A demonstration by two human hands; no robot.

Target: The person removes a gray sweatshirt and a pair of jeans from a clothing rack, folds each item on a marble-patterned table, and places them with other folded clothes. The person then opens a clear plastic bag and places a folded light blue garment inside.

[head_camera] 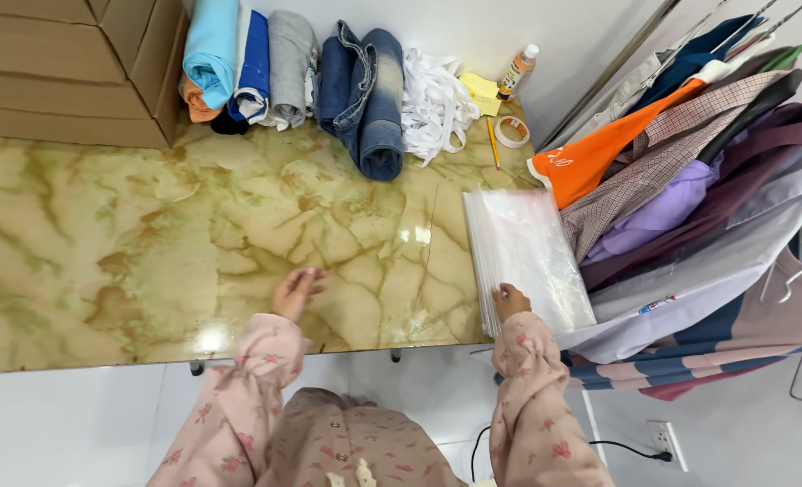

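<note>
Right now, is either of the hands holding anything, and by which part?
Nothing is clearly held. The right hand touches the near left corner of the clear plastic bags; the left hand rests on the marble table.

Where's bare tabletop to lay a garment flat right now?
Widest free patch: marble table between cardboard boxes, folded clothes and left hand. Crowded on the right: stack of clear bags under right hand, hanging garments, tape roll.

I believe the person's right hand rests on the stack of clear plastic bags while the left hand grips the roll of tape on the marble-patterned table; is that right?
Not quite. The head view shows the right hand on the stack of clear plastic bags, but the left hand holds nothing: it lies on the bare marble-patterned table. The roll of tape sits untouched at the far edge, beside a pencil.
</note>
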